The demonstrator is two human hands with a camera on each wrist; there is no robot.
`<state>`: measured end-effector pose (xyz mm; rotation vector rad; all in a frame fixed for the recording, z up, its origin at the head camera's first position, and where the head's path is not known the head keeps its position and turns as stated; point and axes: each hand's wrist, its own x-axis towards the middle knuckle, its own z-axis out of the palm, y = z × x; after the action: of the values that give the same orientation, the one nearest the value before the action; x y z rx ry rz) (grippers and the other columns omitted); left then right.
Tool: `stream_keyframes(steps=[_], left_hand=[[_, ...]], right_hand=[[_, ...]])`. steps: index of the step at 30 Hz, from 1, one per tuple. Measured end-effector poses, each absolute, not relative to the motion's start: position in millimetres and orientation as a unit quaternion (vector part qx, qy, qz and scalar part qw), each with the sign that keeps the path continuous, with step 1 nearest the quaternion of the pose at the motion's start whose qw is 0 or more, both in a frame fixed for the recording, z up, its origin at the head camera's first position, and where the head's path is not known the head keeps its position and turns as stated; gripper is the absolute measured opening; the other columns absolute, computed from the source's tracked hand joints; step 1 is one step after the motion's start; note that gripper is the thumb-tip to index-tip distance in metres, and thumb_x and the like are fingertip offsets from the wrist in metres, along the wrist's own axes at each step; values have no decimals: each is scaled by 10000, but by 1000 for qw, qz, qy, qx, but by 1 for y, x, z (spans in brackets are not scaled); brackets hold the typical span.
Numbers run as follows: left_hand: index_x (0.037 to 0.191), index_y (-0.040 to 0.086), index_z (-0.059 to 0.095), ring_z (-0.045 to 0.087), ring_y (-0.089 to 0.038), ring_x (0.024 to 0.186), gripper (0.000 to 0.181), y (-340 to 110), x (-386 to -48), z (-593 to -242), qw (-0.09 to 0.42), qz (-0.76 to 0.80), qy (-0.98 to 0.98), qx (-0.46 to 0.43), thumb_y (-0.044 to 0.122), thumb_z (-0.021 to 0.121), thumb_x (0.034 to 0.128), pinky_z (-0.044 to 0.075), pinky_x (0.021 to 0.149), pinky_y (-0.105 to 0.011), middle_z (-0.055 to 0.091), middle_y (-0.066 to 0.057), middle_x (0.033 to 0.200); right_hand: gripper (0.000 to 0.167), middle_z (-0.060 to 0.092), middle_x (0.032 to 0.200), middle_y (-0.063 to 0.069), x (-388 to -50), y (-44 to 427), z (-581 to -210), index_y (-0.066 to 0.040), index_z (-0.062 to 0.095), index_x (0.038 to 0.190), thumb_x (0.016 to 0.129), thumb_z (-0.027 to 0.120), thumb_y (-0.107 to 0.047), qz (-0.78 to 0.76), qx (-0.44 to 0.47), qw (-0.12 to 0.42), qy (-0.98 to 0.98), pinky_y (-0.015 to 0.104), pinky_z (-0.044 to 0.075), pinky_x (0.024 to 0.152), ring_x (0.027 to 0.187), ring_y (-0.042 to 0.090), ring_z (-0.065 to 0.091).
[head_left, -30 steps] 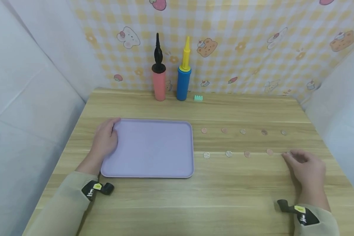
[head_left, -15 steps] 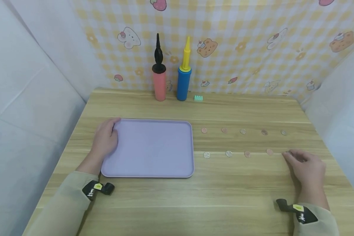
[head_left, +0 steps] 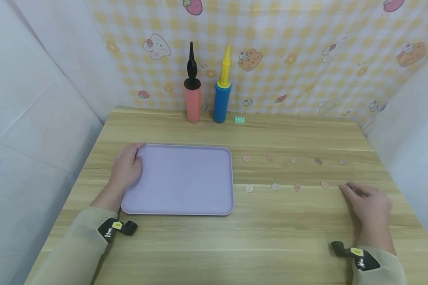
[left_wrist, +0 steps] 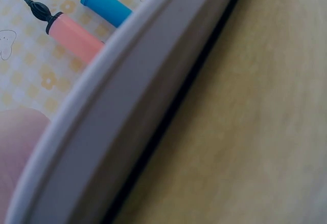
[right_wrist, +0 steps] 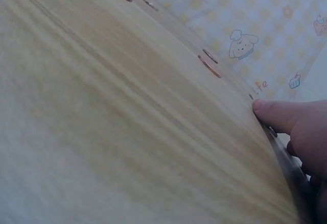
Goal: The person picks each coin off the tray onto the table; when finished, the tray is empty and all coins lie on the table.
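Observation:
A lavender rectangular tray (head_left: 185, 180) lies on the left half of the table. My left hand (head_left: 126, 168) grips its left rim, the thumb over the top edge. In the left wrist view, the tray's pale side (left_wrist: 110, 109) hides most of that hand. Right of the tray lie two rows of coins, some coppery, some silvery. At the right end of the nearer row, my right hand (head_left: 371, 204) pinches a coin (right_wrist: 272, 130) at the tabletop, thumb and fingers almost covering it. The closest uncovered coin is a copper one (head_left: 324, 185), just left of the fingertips.
Along the back stand a pink hand pump (head_left: 193, 103) with a black nozzle and a blue hand pump (head_left: 221, 103) with a yellow nozzle. A small mint-green toy brick (head_left: 239, 120) sits beside them. Behind hangs a checked cloth (head_left: 292, 79); white sheets flank the table (head_left: 235, 241).
The head view has shifted very slightly. Both hands keep their places, the left on the tray and the right at the end coin, which showed a little more a second ago.

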<state>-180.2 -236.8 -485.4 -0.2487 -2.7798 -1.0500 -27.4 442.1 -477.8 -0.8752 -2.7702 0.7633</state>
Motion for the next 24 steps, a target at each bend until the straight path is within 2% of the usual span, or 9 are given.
stream_keyframes(steps=[8,14,19,24], left_hand=[[1525,-37,511,367,-539,1465,530,-239,-180,-484,50,-356,-931,-65,101,595,1020,260,1203,-679,497,-307,1546],[1518,-40,516,381,-529,1455,546,-240,-178,-485,53,-351,-933,-66,132,624,1012,278,1192,-673,509,-306,1531],[1518,-37,516,387,-525,1448,556,-238,-179,-486,56,-351,-932,-72,153,632,1008,274,1184,-679,516,-302,1524],[1527,-31,505,376,-530,1452,560,-237,-181,-485,55,-353,-931,-78,160,636,1017,256,1186,-688,507,-301,1535]], right_hand=[[625,620,1431,234,-28,449,-481,-24,696,1374,1017,677,-537,263,-276,72,-922,649,353,1187,1392,540,503],[649,614,1441,255,-28,453,-482,-33,673,1399,1016,669,-557,267,-276,70,-921,633,230,1218,1387,548,487],[628,605,1441,283,-26,452,-479,-11,652,1410,1037,655,-516,262,-262,70,-926,641,189,1180,1356,573,489],[584,633,1384,314,-24,450,-476,12,652,1402,1053,647,-456,241,-241,83,-937,663,215,1089,1322,582,492]])
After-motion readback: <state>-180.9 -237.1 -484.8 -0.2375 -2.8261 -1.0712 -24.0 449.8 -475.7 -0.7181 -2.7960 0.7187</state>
